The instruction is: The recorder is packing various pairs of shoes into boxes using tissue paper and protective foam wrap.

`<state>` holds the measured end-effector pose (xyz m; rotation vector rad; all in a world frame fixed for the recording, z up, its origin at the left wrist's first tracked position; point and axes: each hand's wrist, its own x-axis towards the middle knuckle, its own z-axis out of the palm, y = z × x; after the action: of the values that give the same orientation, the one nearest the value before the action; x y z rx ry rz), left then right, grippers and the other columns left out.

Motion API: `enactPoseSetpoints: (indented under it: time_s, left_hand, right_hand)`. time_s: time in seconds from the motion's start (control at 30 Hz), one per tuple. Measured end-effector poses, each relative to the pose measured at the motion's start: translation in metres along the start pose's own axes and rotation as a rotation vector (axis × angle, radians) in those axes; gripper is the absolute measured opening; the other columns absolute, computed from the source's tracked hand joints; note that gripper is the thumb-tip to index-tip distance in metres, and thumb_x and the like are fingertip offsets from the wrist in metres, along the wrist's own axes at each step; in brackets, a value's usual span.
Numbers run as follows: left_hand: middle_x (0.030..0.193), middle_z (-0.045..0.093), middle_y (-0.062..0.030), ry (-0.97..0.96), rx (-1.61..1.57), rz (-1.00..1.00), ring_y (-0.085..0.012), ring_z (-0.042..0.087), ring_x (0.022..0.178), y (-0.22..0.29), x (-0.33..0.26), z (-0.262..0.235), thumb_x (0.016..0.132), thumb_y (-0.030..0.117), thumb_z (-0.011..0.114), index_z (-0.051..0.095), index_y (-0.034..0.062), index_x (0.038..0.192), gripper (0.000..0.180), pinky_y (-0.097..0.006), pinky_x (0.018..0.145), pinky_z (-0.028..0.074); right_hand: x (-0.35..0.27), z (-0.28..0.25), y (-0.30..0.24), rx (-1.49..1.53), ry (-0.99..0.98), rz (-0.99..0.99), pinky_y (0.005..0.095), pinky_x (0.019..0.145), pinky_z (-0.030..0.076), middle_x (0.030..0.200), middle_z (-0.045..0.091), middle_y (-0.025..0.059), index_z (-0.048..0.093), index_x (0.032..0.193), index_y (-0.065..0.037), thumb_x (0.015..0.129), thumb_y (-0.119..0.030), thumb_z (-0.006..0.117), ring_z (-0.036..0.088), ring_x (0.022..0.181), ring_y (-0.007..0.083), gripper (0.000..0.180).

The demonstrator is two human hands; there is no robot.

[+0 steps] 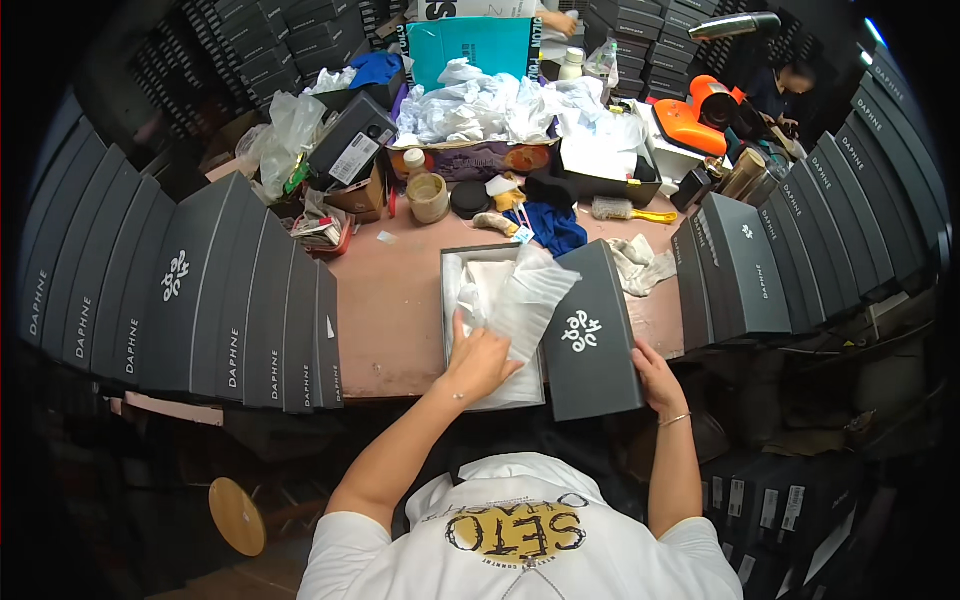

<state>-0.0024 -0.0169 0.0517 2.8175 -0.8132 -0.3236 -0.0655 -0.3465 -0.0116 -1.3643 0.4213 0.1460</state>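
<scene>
On the pink table in front of me sits an uncovered dark grey shoebox (448, 290), lined with white wrapping. A thin, translucent white foam sheet (535, 297) rises from it, bent over towards the right. My left hand (478, 362) is over the box, its fingers bent at the sheet and partly hidden. The dark grey box lid (597, 340), with a white logo, leans tilted against the right side of the box. My right hand (657, 380) grips the lid by its right edge. What lies under the wrapping is hidden.
Dark shoeboxes (205, 290) stand in rows at left, and more shoeboxes (745, 265) at right. Behind are a glue jar (428, 198), a blue cloth (556, 230), a brush (632, 210), an orange heat tool (692, 130) and crumpled white paper (470, 108). A person (782, 90) is at far right.
</scene>
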Motion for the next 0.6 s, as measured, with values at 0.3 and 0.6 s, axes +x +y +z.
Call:
enactPoseSetpoints:
  time_s: [0.3,0.6]
  left_hand:
    - [0.127,0.05,-0.0208,0.785,-0.861,-0.301,-0.0348,0.047,0.12,-0.031,-0.037,0.021,0.093,0.037,0.056,0.047,0.0008,0.13,0.052,-0.044,0.107,0.03]
    - [0.152,0.021,-0.0207,0.484,-1.872,-0.473,-0.0302,0.02,0.142,-0.057,-0.048,0.03,0.094,0.061,0.039,0.019,0.0023,0.148,0.082,-0.044,0.114,0.019]
  right_hand:
    - [-0.022,0.009,-0.068,-0.075,-0.003,-0.121,0.0271,0.079,0.051,0.108,0.064,0.0131,0.042,0.135,0.008,0.089,-0.015,0.062,0.063,0.091,0.0149,0.055]
    - [0.022,0.137,-0.014,-0.338,-0.297,0.014,0.0303,0.088,0.047,0.117,0.061,0.0142,0.052,0.127,0.003,0.096,-0.028,0.053,0.058,0.103,0.0187,0.044]
